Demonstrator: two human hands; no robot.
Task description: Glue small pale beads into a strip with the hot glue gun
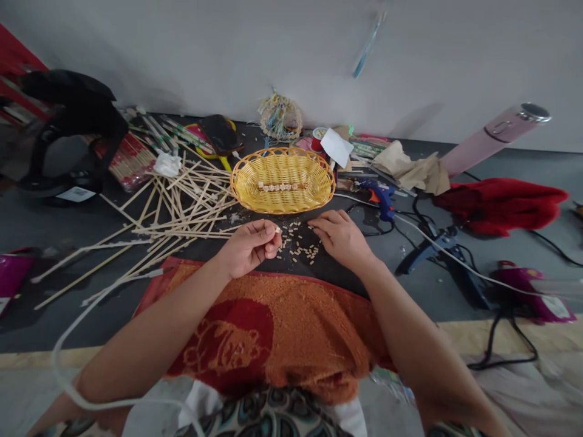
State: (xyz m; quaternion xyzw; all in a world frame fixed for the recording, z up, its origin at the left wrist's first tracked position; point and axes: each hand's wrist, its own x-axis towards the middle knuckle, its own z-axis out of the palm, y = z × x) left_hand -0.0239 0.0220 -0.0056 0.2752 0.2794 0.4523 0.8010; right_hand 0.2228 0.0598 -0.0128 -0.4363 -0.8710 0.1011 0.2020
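My left hand [253,246] is closed in a pinch, with a small pale piece [277,230] between thumb and forefinger. Its exact kind is too small to make out. Near the loose bits, my right hand [342,238] rests low over the dark table with its fingers bent, and the fingertips are partly hidden. Several short cut wooden stick pieces [306,251] lie scattered between the two hands. Just beyond them stands a yellow oval woven basket [241,193], and inside it lies a row of small pale joined pieces [281,187].
Long thin wooden sticks [177,203] are heaped at left. To the right are a blue glue gun [384,197], a dark blue cutter-like tool [428,250], a white cable [432,241], red cloth [505,206] and a pink flask [492,141]. An orange towel [314,309] covers the table's front edge.
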